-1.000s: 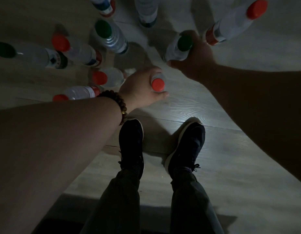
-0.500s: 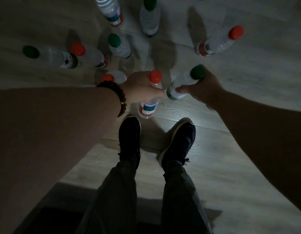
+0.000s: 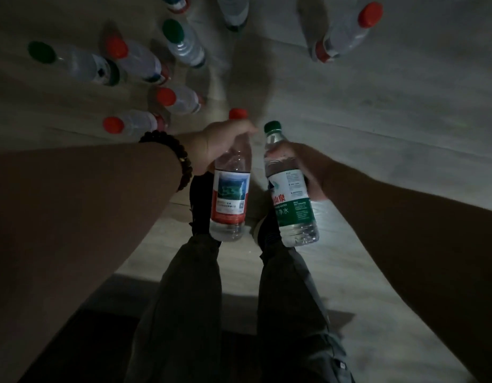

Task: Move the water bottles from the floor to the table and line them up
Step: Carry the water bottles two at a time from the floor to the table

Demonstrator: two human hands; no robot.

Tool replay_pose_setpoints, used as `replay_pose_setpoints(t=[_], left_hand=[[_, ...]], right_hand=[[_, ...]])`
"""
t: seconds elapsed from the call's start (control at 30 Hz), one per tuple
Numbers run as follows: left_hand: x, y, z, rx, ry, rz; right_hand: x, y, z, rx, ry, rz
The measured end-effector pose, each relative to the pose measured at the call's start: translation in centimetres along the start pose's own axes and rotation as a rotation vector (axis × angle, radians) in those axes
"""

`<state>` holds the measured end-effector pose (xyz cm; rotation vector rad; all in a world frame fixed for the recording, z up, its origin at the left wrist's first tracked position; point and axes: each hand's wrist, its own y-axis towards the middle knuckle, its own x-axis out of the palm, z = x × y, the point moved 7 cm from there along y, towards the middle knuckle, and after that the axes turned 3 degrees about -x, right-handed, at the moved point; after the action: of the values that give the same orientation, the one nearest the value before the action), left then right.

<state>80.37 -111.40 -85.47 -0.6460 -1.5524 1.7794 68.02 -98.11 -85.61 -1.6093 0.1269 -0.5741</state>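
Far left, upright on the pale wood-grain floor [image 3: 377, 120]: a cluster of clear plastic water bottles with red and green caps [image 3: 139, 62], set close together, some nearly touching. Untouched, and judged next in line for pickup.

At the left hand [image 3: 220, 142], with a dark beaded bracelet [image 3: 170, 156] at the wrist: curled round the neck and shoulder of a clear red-capped bottle with a red-and-blue label [image 3: 230, 194]. Gripped high, probably to let the body hang freely, clear of the floor.

Just beside it, not touching: a clear green-capped bottle with a green-and-white label [image 3: 291, 194], clasped at the upper body by the right hand [image 3: 308, 167], with the fingers wrapped behind. Carried one per hand, apparently to halve the trips.

Upper right: a single red-capped bottle with a red band [image 3: 347, 31], standing well apart from the cluster.

No table in view. Broad bare floor to the right; a dark edge behind the legs at lower left. Calls for turning away on the right side, to avoid toppling the cluster.
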Motion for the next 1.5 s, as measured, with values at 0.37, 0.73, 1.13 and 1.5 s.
replay_pose_setpoints(t=[0.37, 0.73, 1.13, 1.5], left_hand=[[2.6, -9.2, -3.5, -0.170, -0.192, -0.071], [3.9, -33.8, 4.7, -0.110, -0.377, 0.012], [12.4, -54.4, 16.8, 0.142, 0.088, -0.079], [28.9, -64.8, 24.1, 0.346, 0.200, -0.206]], right_hand=[[0.7, -8.8, 4.3, -0.080, 0.292, 0.157], [7.1, -34.4, 4.3, -0.224, 0.543, 0.213], [8.6, -59.2, 3.9, -0.555, 0.848, 0.163], [-0.5, -72.7, 6.6, -0.814, 1.091, 0.044]])
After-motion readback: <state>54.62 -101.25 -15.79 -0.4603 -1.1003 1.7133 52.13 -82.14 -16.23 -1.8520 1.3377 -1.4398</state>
